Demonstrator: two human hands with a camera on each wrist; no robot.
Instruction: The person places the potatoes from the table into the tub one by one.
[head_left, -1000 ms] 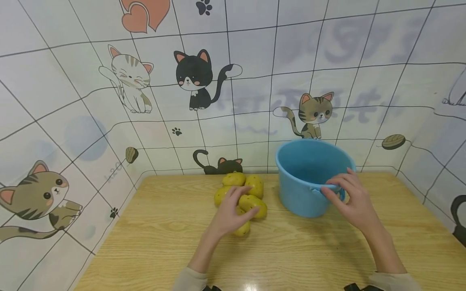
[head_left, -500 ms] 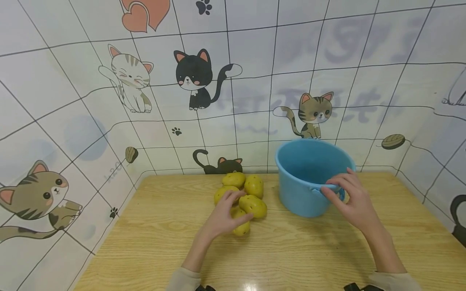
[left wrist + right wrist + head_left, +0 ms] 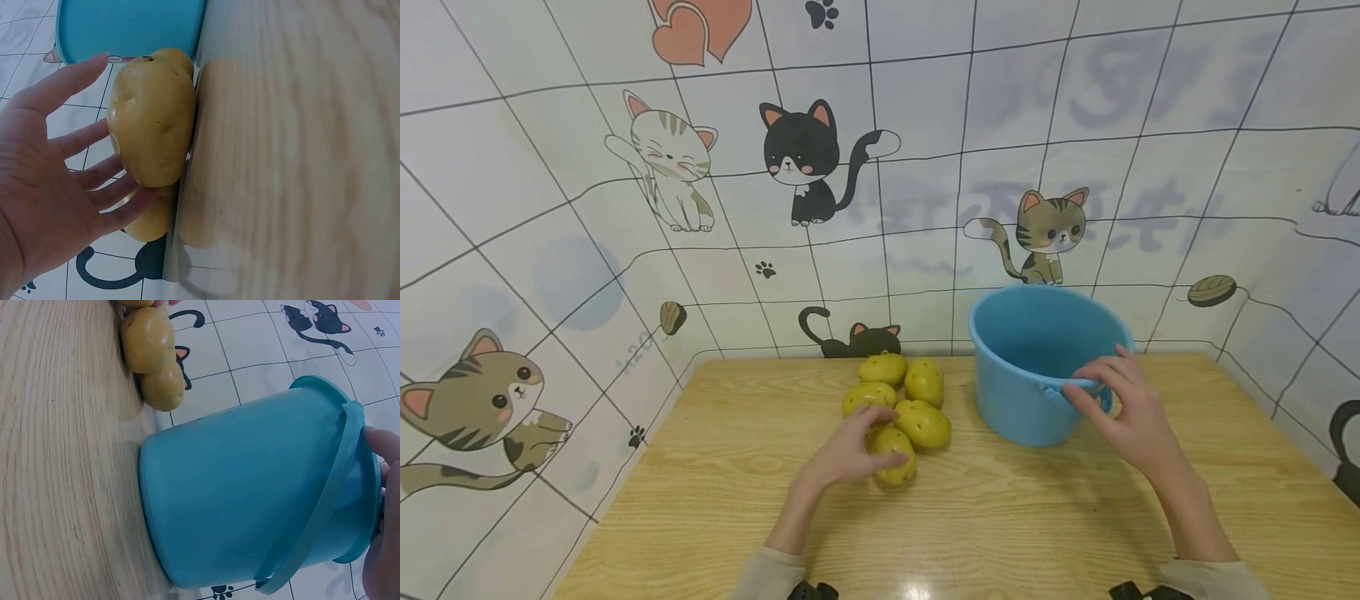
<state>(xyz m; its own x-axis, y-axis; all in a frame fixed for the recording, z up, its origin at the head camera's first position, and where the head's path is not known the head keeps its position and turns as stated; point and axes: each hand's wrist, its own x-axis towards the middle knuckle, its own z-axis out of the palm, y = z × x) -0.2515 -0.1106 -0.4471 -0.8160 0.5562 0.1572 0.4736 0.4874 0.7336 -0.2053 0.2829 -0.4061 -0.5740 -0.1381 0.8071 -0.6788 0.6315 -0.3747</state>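
Several yellow potatoes lie grouped on the wooden table, left of a light blue bucket (image 3: 1018, 400). My left hand (image 3: 842, 450) is at the nearest potato (image 3: 897, 465), its thumb in front and its fingers over the far side. The left wrist view shows the fingers spread and only loosely bent beside that potato (image 3: 153, 122), with the thumb held apart from it. My right hand (image 3: 1135, 417) pinches the near right part of the bucket's rim between thumb and fingers. In the right wrist view the bucket's handle (image 3: 319, 506) hangs down along its side.
Other potatoes (image 3: 923, 425) sit just behind the nearest one, close against each other. The table (image 3: 715, 500) ends at a tiled wall (image 3: 917, 200) printed with cartoon cats, and the bucket stands near that back edge.
My left hand has drawn back toward me and left, from over the middle potato to the nearest one. My right hand and the bucket have stayed put.
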